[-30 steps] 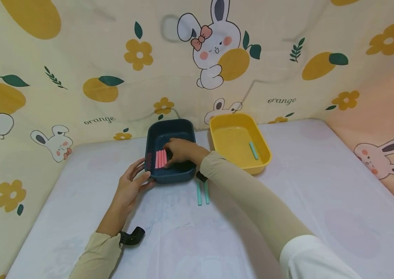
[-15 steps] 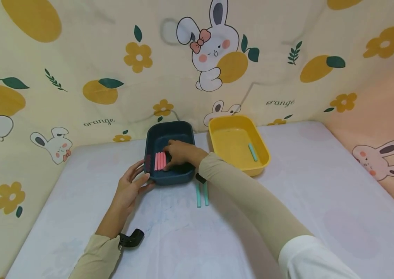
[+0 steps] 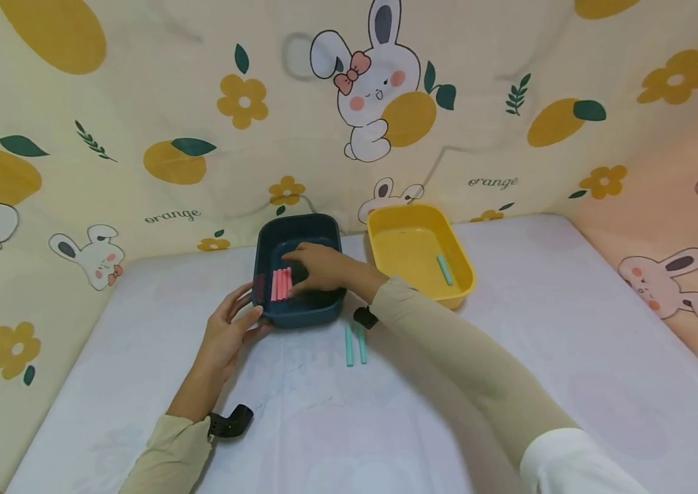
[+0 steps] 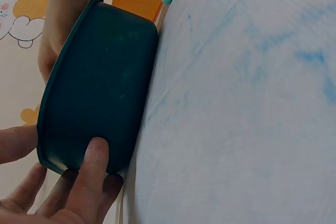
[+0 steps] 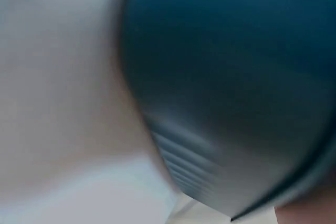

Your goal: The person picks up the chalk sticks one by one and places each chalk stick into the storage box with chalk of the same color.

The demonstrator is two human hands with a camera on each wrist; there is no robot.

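Observation:
A dark blue tub (image 3: pixel 302 320) holds several pink chalk sticks (image 3: pixel 281 284) lined up side by side. My left hand (image 3: pixel 225 336) holds the tub's near left corner. In the left wrist view, that hand's fingertips (image 4: pixel 97 153) press against the tub's outer wall (image 4: pixel 100 77). My right hand (image 3: pixel 327 266) reaches into the tub from the right, its thumb and fingers spread just right of the pink sticks, nothing between them. The right wrist view is blurred and mostly filled by the tub's wall (image 5: pixel 226 51); the right fingers are hidden there.
A yellow tub (image 3: pixel 401 247) stands right of the blue one, with one green chalk stick (image 3: pixel 444 269) inside. Two more green sticks (image 3: pixel 350 346) lie on the white tablecloth (image 3: pixel 324 425) in front, near my right wrist. A patterned cloth (image 3: pixel 250 151) hangs behind the tubs.
My right hand's fingers have spread and drawn slightly away from the pink chalk sticks, and its wrist has shifted right. My left hand stays at the tub's corner.

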